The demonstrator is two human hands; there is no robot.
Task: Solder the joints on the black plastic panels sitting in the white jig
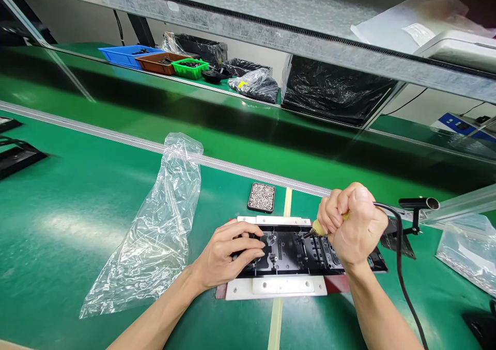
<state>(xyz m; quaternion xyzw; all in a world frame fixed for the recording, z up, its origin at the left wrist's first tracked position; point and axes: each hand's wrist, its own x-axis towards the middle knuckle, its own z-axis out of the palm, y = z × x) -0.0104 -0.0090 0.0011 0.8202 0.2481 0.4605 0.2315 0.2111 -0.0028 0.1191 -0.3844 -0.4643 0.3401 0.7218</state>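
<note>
Pointing down-left: screwdriver (321, 228), right hand (354, 226)

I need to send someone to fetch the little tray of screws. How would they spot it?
On the green bench, look just beyond the white jig holding the black panel. The small tray lies there by the metal rail: dark, rounded rim, packed with tiny silvery bits, unlike the clear plastic bag nearby.

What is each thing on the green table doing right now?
left hand: flat on the black part, pressing.
right hand: fisted around the corded tool.
corded tool: tilted, tip on the part.
black part: lying in the white jig.
plastic bag: crumpled, lying flat.
screw tray: full.
</note>
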